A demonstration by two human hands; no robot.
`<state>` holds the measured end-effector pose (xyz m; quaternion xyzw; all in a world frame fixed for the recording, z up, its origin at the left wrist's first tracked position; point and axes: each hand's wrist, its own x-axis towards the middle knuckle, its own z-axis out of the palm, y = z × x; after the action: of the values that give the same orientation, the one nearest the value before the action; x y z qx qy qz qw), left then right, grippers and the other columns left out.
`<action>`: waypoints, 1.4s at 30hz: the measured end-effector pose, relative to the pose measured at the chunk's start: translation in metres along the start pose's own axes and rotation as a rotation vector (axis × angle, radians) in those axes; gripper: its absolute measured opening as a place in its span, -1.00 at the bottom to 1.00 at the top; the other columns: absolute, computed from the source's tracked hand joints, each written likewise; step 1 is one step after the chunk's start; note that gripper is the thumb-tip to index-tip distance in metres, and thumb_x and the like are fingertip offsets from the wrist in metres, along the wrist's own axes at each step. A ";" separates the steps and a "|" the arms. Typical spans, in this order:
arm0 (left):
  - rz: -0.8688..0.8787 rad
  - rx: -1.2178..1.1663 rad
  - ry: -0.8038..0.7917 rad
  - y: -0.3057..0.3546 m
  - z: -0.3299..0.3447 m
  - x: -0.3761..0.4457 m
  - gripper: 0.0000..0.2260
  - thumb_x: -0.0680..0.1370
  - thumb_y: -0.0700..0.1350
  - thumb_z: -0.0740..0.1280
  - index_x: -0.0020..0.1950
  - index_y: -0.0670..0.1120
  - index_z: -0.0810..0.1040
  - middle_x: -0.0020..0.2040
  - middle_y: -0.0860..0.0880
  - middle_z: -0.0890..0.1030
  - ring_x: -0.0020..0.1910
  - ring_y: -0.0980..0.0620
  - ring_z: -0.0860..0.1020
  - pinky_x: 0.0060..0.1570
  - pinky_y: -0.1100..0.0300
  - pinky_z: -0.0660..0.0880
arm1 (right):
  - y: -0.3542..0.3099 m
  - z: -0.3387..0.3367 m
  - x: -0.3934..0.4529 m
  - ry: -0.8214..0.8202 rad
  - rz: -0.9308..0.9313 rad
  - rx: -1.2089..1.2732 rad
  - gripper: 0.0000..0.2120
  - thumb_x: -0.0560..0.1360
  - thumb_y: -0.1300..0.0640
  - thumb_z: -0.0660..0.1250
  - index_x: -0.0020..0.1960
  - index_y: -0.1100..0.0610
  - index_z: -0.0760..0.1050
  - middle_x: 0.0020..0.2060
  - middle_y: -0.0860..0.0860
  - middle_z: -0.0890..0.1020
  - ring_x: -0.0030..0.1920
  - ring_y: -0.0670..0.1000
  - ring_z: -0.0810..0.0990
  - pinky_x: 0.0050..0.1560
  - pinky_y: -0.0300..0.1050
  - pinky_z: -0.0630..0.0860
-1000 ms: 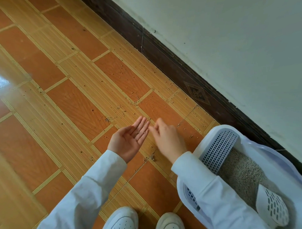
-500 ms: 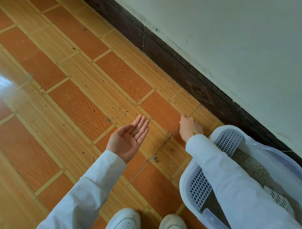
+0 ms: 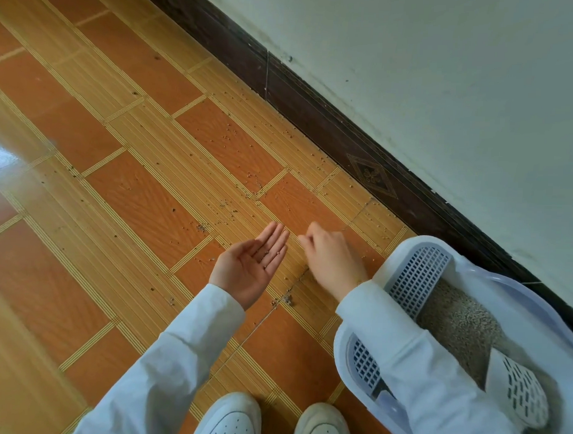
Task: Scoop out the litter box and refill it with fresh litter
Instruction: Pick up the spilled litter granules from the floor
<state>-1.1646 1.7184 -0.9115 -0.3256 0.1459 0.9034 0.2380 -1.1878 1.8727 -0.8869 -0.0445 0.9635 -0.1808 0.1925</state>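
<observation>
My left hand (image 3: 247, 267) is held flat, palm up, above the tiled floor, with a few small litter grains lying on its fingers. Just to its right, my right hand (image 3: 332, 260) hovers with its fingertips pinched together on litter grains too small to make out. The white litter box (image 3: 503, 283) stands at the lower right against the wall, partly under my right sleeve. It holds grey litter (image 3: 457, 320), a perforated grid panel (image 3: 416, 273) at its near end, and a white slotted scoop (image 3: 522, 390) lying on the litter.
Loose litter grains (image 3: 227, 208) are scattered over the orange floor tiles, thickest toward the dark baseboard (image 3: 346, 137) below the pale wall. My two white shoes (image 3: 232, 419) (image 3: 323, 426) stand at the bottom edge, close to the box.
My right hand has come back from the floor beside the baseboard to my left fingertips. My left palm has stayed in place, facing up.
</observation>
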 end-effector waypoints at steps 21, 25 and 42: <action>0.039 0.092 0.020 0.000 -0.006 -0.001 -0.65 0.61 -0.19 0.03 0.31 -0.27 0.45 0.24 -0.17 0.57 0.23 -0.11 0.54 0.35 0.03 0.36 | 0.000 0.015 -0.015 -0.027 -0.035 -0.109 -0.80 0.64 0.04 0.13 -0.12 0.08 0.39 -0.30 -0.01 0.50 -0.39 -0.02 0.44 -0.45 -0.17 0.31; 0.025 0.147 0.029 -0.005 -0.004 0.001 -0.63 0.60 -0.17 0.06 0.32 -0.26 0.45 0.26 -0.14 0.56 0.23 -0.07 0.54 0.16 0.06 0.49 | -0.030 0.010 -0.017 0.011 -0.208 0.178 -0.75 0.59 -0.04 0.22 -0.19 0.08 0.37 -0.36 -0.03 0.52 -0.37 -0.03 0.46 -0.34 -0.16 0.45; 0.062 0.001 -0.035 0.015 -0.004 -0.011 -0.66 0.61 -0.21 0.06 0.32 -0.26 0.44 0.27 -0.16 0.55 0.26 -0.12 0.52 0.30 0.00 0.38 | -0.004 0.052 -0.014 -0.234 -0.040 -0.349 -0.67 0.60 -0.08 0.20 0.06 0.20 0.47 -0.05 0.12 0.63 -0.08 0.12 0.61 -0.25 -0.08 0.46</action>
<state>-1.1629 1.7005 -0.9052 -0.3049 0.1521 0.9158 0.2125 -1.1549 1.8542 -0.9252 -0.1172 0.9501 -0.0083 0.2889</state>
